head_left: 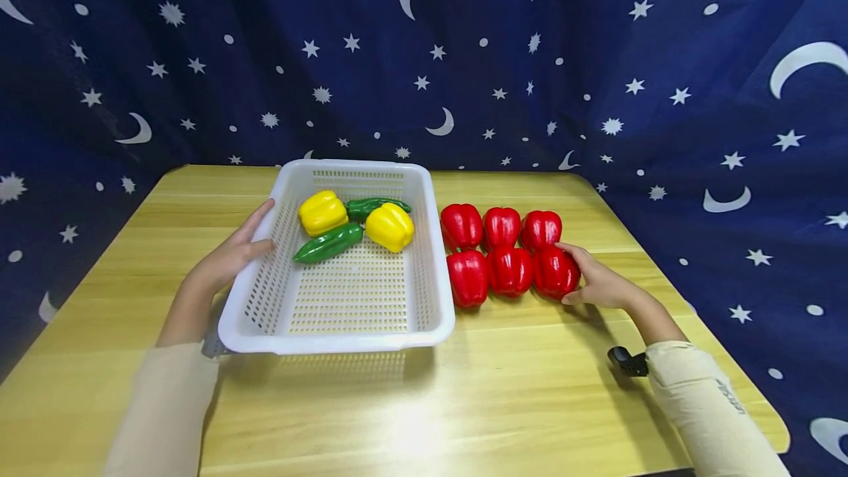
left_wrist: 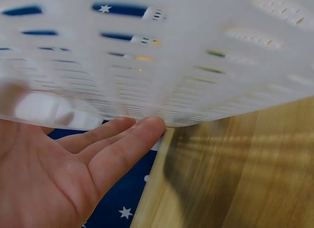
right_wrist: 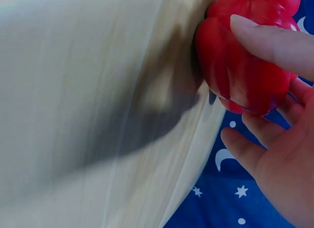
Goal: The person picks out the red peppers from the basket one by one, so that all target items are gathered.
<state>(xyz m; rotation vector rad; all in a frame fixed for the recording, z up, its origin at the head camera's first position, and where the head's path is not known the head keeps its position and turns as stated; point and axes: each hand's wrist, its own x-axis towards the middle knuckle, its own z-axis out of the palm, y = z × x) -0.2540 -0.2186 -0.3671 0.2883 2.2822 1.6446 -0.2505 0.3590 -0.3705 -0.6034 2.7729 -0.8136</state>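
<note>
My left hand (head_left: pixel 228 260) grips the left side of a white plastic basket (head_left: pixel 440 271), thumb over the rim and fingers beneath, as the left wrist view shows. Its near edge stands above the table, with a shadow below. Inside lie two yellow bell peppers (head_left: pixel 322 213) and two long green peppers (head_left: pixel 329 244). To the right, my right hand (head_left: pixel 603 284) holds the nearest right-hand red bell pepper (head_left: pixel 555 272) between thumb and fingers. In the right wrist view the thumb lies across that red bell pepper (right_wrist: pixel 245 76), with fingers on its other side.
Several more red bell peppers (head_left: pixel 468 278) stand in two rows between the basket and my right hand. The wooden table (head_left: pixel 503 403) reaches back to a dark blue curtain (head_left: pixel 371 57) with moons and stars. A black wrist device (head_left: pixel 626 361) sits by my right sleeve.
</note>
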